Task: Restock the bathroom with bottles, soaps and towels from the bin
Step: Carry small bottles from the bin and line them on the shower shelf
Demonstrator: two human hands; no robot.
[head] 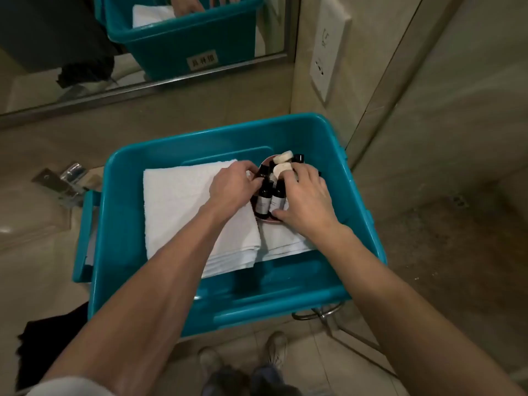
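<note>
Both left hand (234, 187) and right hand (306, 202) clasp the dish (270, 220) rim near the bin (285, 312) wall.

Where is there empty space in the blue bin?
Bare floor shows between the towels and the near wall of the bin, plus a thin strip by its left wall. It's crowded at the dish, where bottles, soaps, left hand and right hand bunch.

There are 1 teal bin (160, 281), 2 folded white towels (188, 212), at least 4 dark bottles (263, 202), some perhaps hidden beneath the 2 hands (307, 200), 2 round pale soaps (281, 169), 1 pink dish (270, 220), 1 mirror (71, 30) and 2 shoes (276, 348).
</note>
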